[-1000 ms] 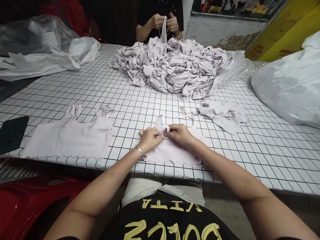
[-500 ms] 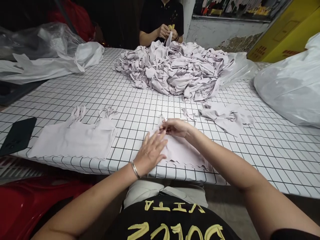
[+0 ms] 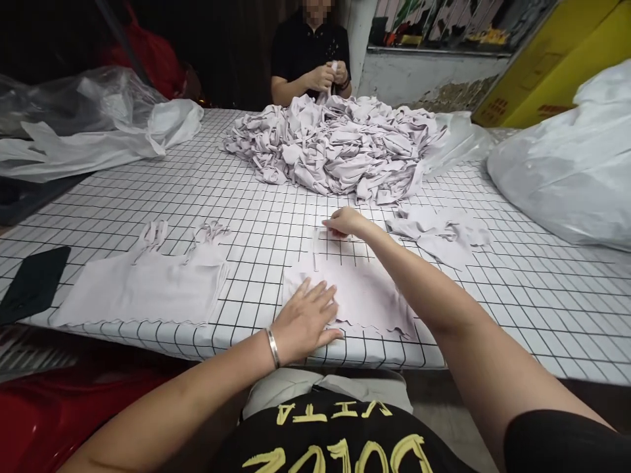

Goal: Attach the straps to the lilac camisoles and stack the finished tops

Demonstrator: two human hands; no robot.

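A pale lilac strap top (image 3: 362,295) lies flat at the near edge of the grid-patterned table (image 3: 236,197). My left hand (image 3: 308,318) rests on its lower left part, fingers spread and flat. My right hand (image 3: 345,222) is stretched forward to the far end of the garment, fingers closed on a thin strap. A stack of the same tops (image 3: 142,282), laid flat, sits to the left.
A big heap of lilac garments (image 3: 335,144) fills the far middle. A person in black across the table handles one piece. A loose garment (image 3: 438,230) lies at right. Plastic bags lie at left (image 3: 98,131) and right (image 3: 566,164). A dark object (image 3: 32,282) lies at the left edge.
My left hand slid back toward the near edge and flattened on the top. My right hand moved farther away, pulling the strap out straight.
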